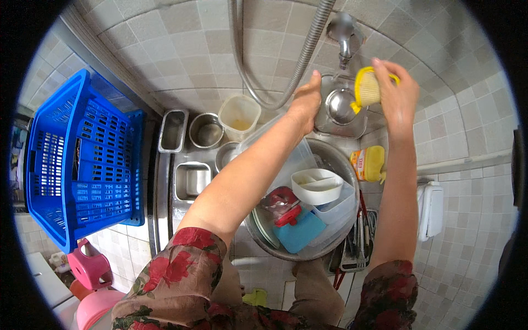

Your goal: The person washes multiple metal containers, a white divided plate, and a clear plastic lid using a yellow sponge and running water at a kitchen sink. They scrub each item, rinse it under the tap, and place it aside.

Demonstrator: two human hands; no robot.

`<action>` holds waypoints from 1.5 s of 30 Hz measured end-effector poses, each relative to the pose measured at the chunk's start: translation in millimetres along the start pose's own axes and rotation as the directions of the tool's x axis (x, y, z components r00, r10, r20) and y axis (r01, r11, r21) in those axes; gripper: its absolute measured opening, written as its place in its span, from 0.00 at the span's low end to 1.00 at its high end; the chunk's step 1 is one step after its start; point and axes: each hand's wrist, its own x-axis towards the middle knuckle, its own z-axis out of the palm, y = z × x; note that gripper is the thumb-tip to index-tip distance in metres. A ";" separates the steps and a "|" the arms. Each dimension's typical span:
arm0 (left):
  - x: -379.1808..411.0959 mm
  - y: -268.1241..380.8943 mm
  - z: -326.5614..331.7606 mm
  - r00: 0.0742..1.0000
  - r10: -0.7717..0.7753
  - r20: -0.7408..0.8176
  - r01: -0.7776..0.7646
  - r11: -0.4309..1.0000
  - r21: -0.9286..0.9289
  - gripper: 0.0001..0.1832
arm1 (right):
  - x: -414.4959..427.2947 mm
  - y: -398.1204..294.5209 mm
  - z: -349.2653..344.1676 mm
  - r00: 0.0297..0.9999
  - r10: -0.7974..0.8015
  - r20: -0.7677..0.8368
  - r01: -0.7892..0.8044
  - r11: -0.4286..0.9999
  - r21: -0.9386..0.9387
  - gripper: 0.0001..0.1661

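My left hand point(306, 103) grips the left side of a clear rectangular plastic container point(350, 131) below the wall tap point(345, 45). A round shiny metal piece point(341, 106) shows within the container's outline; I cannot tell whether it lies inside or behind. My right hand point(399, 93) holds a yellow-edged mesh scrubbing pad point(368, 87) just above the container's right side. Below my hands stands a large round metal basin point(350, 159). It holds a white divided bowl point(317, 194), a red-trimmed clear lid point(284, 206), a blue flat piece point(299, 231) and translucent plastic containers.
Several steel pans, including a square one point(193, 181), and a plastic tub point(239, 117) stand left of the basin. A yellow bottle point(369, 163) and utensils in a rack point(357, 251) are at right. A blue crate point(103, 156) stands far left; a metal hose point(305, 62) hangs overhead.
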 end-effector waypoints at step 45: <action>-20.0 -26.0 -74.0 0.912 0.396 0.107 -0.399 0.798 0.452 0.12 | -40.5 74.0 50.4 0.853 0.262 0.450 -0.241 0.965 -0.105 0.21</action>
